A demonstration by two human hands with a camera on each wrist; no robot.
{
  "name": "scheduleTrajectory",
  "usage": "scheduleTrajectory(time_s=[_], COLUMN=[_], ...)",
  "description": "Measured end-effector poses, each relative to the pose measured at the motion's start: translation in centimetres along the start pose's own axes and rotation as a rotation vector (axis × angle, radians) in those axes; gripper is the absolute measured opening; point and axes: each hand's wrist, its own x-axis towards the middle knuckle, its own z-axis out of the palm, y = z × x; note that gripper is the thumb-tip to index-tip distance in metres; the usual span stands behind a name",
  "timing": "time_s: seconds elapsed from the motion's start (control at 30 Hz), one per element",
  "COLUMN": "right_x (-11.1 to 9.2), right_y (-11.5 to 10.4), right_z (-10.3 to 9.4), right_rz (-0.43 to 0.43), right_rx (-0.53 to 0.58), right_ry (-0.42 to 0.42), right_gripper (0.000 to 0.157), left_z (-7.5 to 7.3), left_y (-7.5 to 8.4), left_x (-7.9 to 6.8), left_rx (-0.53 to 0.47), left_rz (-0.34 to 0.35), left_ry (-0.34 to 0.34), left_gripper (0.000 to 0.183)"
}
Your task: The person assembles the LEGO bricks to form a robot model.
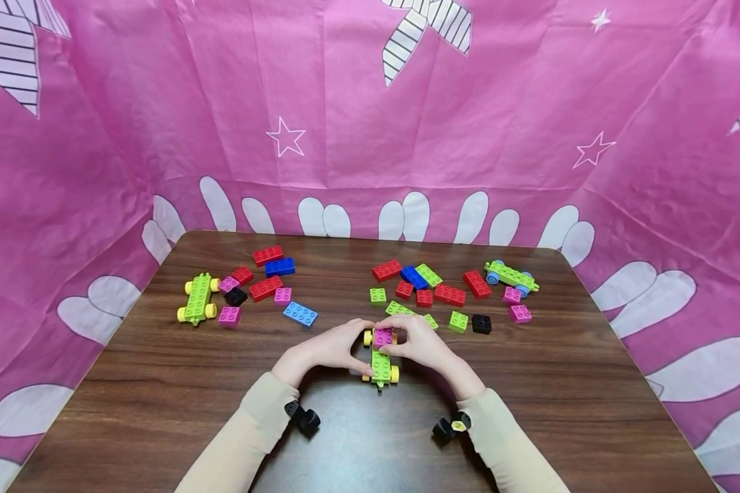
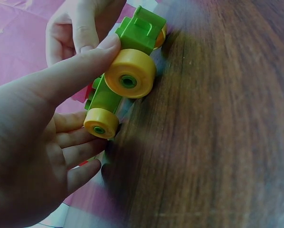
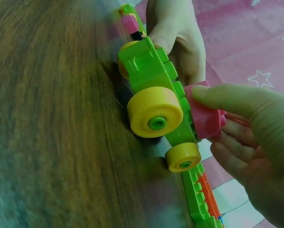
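Note:
A lime-green toy car base with yellow wheels stands lengthwise on the table in front of the person. The left hand holds it from the left, thumb by the near end and fingers round the far end. From the other side the right hand pinches a pink building brick between thumb and fingers. That brick sits over the studs at the base's far end, its knobs facing up. In the left wrist view, the hands and base mostly hide the brick.
Left of the hands are another green car base, a light blue brick, a black brick and several others. Behind and right lie red, blue and green bricks, a black brick and a blue-wheeled base.

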Motion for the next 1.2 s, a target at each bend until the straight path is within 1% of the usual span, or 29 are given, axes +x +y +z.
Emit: scheduleTrajectory(time_s=[0.13,0.2,0.5,0.77,1.0,1.2], right_x=[0.03,0.05,0.02,0.06,0.28,0.44], right_y=[0.08,0.16,0.34,0.37,0.24,-0.11], right_z=[0.04,0.05,-0.3,-0.44,-0.27,-0.47], right_rz=[-0.013,-0.016,-0.025,-0.056,-0.003,0.05], right_rx=[-0.013,-0.016,0.01,0.063,0.038,0.027], right_ry=[0.002,0.003,-0.014,0.033,0.025,-0.006], right_gripper=[0.037,0.038,0.036,0.029,0.029,0.03], left_z=[-0.03,-0.01,-0.02,-0.08,-0.11,-0.03], left_y=[-0.02,-0.01,-0.06,0.03,-0.01,0.11], left_x=[0.01,0.01,-0.08,-0.17,-0.12,-0.03], left_rx=[-0.001,-0.001,-0.008,-0.016,-0.016,-0.015], left_rz=[-0.019,-0.017,-0.027,-0.031,-0.034,-0.035], left_ry=[-0.006,-0.004,-0.007,-0.014,-0.016,-0.02], left_gripper=[0.088,0.087,0.087,0.088,0.088,0.088])
